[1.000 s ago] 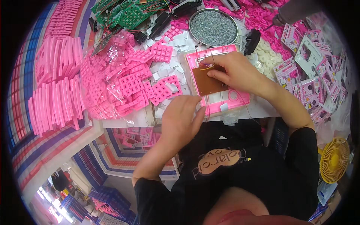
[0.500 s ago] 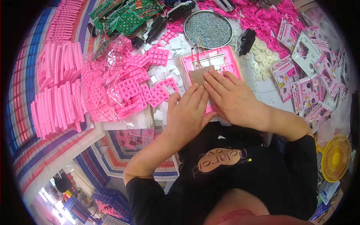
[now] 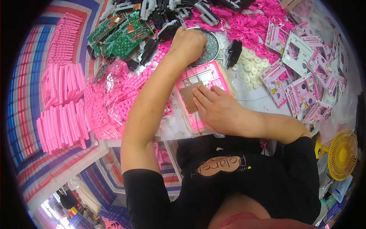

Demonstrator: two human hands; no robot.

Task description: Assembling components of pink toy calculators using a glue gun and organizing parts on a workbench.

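My left hand reaches over the left side of a round metal dish of small silvery screws. Its fingers are curled closed with the tips tucked out of sight, so what they hold is hidden. Below the dish lies a pink plastic case, open side up, with thin wires in it. A flat brown board rests on the case. My right hand lies flat on that board's right part, fingers stretched out and pressing on it.
Pink button sheets and stacked pink panels fill the left. Green circuit boards lie at the back left. White round parts, pink straps and printed front plates spread rightward. A yellow fan stands at lower right.
My left hand has left the brown board and gone up to the screw dish. My right hand stays on the board. The case now sits slightly lower and further left in view.
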